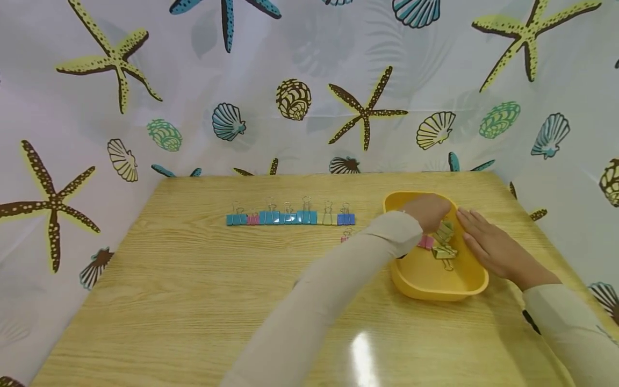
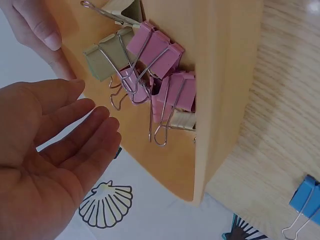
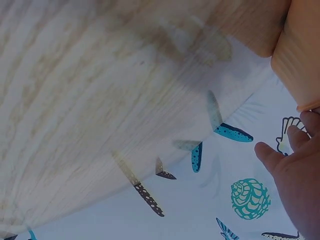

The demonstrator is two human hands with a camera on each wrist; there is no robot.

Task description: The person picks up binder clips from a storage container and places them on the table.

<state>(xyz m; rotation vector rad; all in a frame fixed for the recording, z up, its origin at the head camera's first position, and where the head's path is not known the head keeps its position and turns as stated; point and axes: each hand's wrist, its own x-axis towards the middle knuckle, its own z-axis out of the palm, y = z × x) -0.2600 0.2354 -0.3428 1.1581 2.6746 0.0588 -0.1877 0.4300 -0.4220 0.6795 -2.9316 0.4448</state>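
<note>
The right hand (image 1: 498, 251) has its straight fingers against the yellow basket (image 1: 430, 293) at three o'clock, probably for keeping it steady. At twelve o'clock the left hand (image 1: 428, 211), loosely bent (it pinches nothing that I see), is beside the binder clips (image 2: 157, 57) inside. The clip row (image 1: 288, 219) stands towards nine o'clock, handles upward.

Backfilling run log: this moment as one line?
left hand: empty, over tray | right hand: against tray's right side | in tray: pink and green binder clips | table: binder clip row left of tray
</note>
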